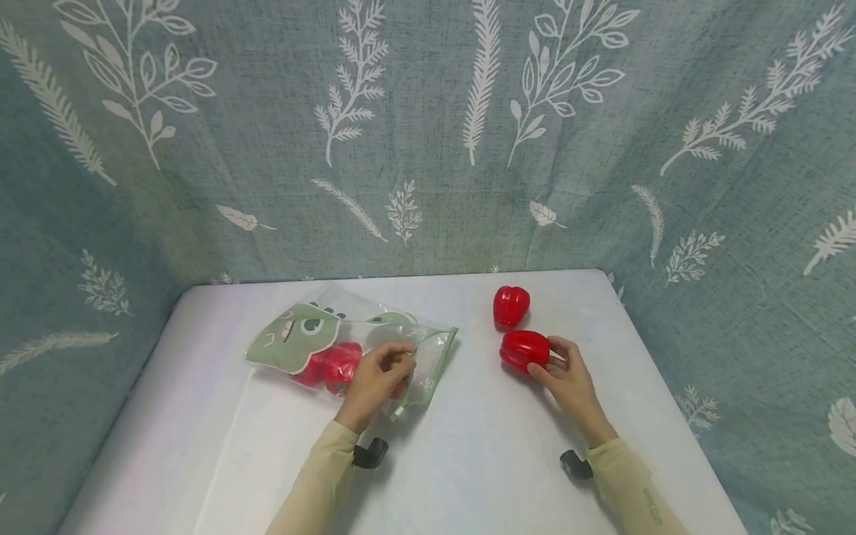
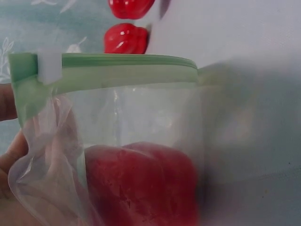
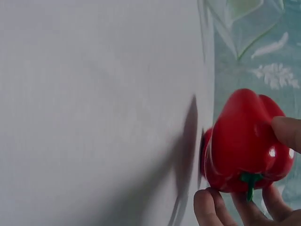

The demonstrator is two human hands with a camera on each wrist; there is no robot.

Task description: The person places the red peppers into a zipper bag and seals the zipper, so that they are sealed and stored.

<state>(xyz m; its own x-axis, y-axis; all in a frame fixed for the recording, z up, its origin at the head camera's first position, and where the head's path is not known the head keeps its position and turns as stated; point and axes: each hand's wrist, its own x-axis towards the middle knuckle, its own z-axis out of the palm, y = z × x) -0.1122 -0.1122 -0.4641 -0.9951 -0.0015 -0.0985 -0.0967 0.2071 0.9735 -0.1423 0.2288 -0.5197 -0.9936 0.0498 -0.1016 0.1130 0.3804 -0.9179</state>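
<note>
My right hand (image 1: 570, 383) grips a red bell pepper (image 1: 524, 351), thumb on one side and fingertips on the other. The right wrist view has this bell pepper (image 3: 244, 132) with its green stem toward the fingers and a shadow on the table beside it. Left of it lies a clear zip bag (image 1: 435, 364) printed with a green cartoon face. My left hand (image 1: 371, 383) pinches the bag near its green-edged mouth. Several red bell peppers (image 1: 342, 364) are inside, one close to the mouth in the left wrist view. A white slider sits on the zip (image 2: 127, 60).
Another red bell pepper (image 1: 511, 306) stands on the white table (image 1: 468, 461), just behind the held one. Leaf-patterned green-blue cloth (image 1: 428, 134) hangs behind the table and along both sides.
</note>
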